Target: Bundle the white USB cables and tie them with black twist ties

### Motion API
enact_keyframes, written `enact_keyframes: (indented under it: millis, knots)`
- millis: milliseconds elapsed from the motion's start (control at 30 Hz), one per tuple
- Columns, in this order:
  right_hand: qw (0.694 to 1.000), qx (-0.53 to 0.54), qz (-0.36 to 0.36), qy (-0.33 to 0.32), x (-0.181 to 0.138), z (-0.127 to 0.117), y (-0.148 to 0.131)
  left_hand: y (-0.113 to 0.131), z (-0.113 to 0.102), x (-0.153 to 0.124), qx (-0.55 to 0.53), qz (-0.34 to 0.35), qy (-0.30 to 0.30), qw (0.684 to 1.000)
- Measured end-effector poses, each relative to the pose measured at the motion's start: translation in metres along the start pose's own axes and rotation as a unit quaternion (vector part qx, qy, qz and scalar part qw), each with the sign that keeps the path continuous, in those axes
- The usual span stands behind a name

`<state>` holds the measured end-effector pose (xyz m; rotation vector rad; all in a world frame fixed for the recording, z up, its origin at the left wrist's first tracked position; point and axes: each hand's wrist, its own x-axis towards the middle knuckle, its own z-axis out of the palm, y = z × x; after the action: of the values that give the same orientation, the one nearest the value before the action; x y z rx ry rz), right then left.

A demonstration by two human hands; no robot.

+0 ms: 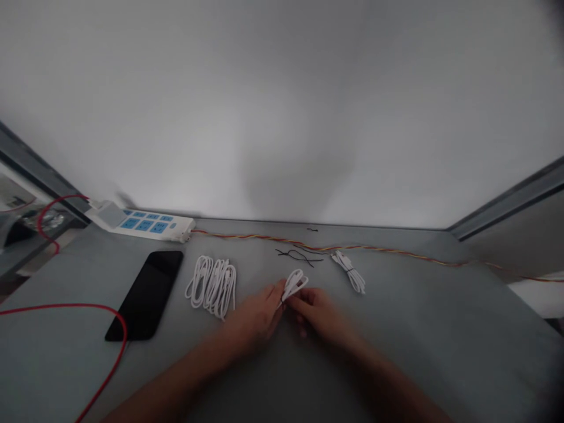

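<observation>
A folded white cable (pixel 294 284) stands up between my hands, its loops above the fingers. My left hand (pixel 259 311) is closed around its lower part. With thumb and forefinger together, my right hand (pixel 319 311) pinches at a dark twist tie (pixel 282 300) round the bundle; the fingertips partly hide the tie. To the right lies another white cable bundle (pixel 350 273), bound with a black tie. Loose coiled white cables (pixel 214 286) rest left of my left hand. Several black twist ties (pixel 299 255) are scattered beyond my hands.
A black phone (pixel 147 296) lies at left, with a red cable (pixel 118 352) crossing its lower edge. A white power strip (pixel 150 225) with blue sockets holds a plugged-in charger (pixel 110 215). Its twisted red-yellow wire (pixel 374 249) runs along the back of the grey table (pixel 440 329), before a white wall.
</observation>
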<state>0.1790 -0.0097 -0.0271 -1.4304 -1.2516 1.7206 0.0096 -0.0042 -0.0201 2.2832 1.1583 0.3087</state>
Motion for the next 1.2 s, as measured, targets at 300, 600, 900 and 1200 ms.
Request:
enact_keyframes:
  millis: [300, 600, 900, 1200]
  knots:
    - [0.992, 0.116, 0.005, -0.056, -0.001, 0.003, -0.004, 0.009, -0.003, 0.001, 0.112, -0.060, -0.021, 0.992]
    - [0.996, 0.081, -0.014, -0.039, 0.000, 0.003, -0.002, 0.011, 0.003, 0.002, 0.198, -0.065, -0.017, 0.978]
    - [0.986, -0.101, -0.127, 0.032, -0.006, 0.004, -0.006, 0.013, 0.008, 0.001, 0.253, -0.068, 0.012, 0.965]
    - [0.959, -0.193, -0.188, 0.090, -0.010, 0.006, -0.006, 0.017, 0.006, 0.000, 0.259, -0.080, 0.032, 0.962]
